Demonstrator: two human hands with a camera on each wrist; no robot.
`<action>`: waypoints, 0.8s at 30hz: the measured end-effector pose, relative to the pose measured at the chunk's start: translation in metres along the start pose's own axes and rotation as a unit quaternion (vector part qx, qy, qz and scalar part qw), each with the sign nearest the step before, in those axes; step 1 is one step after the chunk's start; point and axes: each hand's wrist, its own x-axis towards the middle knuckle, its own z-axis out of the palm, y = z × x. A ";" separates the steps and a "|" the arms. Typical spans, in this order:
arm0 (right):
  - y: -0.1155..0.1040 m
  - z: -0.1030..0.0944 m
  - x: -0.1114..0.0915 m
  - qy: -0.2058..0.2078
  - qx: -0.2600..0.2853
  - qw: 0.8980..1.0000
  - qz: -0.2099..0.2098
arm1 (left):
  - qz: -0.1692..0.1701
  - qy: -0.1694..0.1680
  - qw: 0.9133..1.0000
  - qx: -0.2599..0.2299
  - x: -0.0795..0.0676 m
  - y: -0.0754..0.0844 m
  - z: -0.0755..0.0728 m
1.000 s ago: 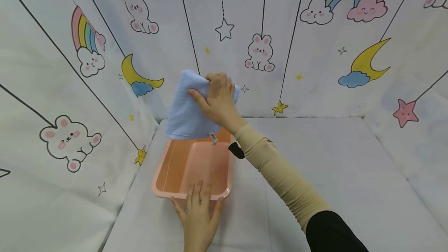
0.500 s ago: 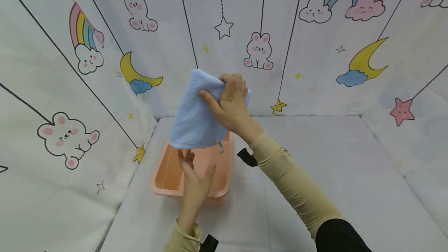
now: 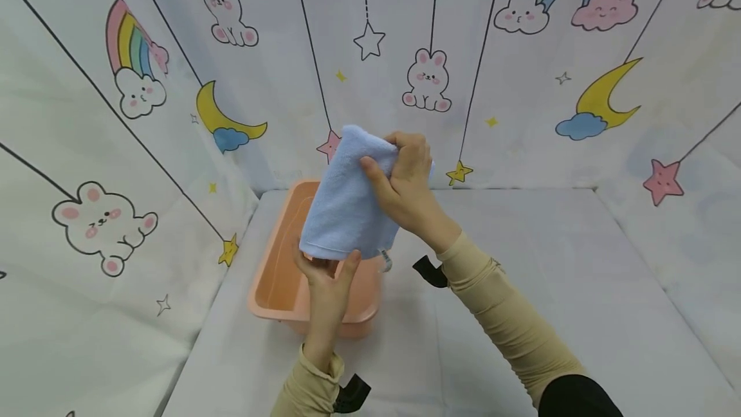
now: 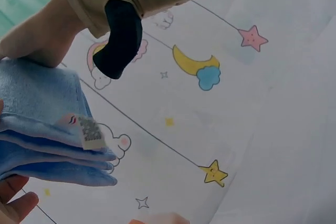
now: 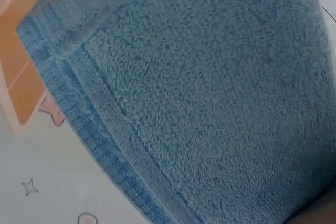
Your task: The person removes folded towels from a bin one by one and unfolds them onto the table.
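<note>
A light blue towel point(image 3: 347, 211), folded into several layers, hangs above the peach plastic basin point(image 3: 315, 320). My right hand point(image 3: 405, 188) grips its upper right part, thumb across the front and the other fingers over the top edge. At the lower edge, my left hand point(image 3: 327, 291) holds the towel from below, with the thumb in front and fingers partly hidden beneath it. The left wrist view shows the stacked folds and a white printed tag point(image 4: 90, 134) at a corner. Terry loops and a stitched hem of the towel point(image 5: 210, 93) fill the right wrist view.
The basin stands on a white-covered table point(image 3: 521, 288), left of the middle. White cloth walls point(image 3: 521, 147) with printed rabbits, stars, moons and rainbows enclose the table at the back and both sides.
My left hand has left the basin's front rim and risen to the towel's lower edge. My right hand has brought the towel to the right and slightly lower.
</note>
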 end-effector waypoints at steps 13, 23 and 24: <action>0.030 -0.047 -0.023 -0.002 -0.022 0.999 0.039 | -0.062 -0.070 0.994 -0.062 -0.006 -0.002 0.028; 0.065 -0.076 -0.047 -0.011 -0.056 0.996 0.070 | -0.093 -0.173 0.979 -0.056 -0.018 -0.013 0.056; 0.069 -0.079 -0.049 -0.010 -0.063 0.995 0.073 | -0.094 -0.180 0.978 -0.058 -0.019 -0.014 0.059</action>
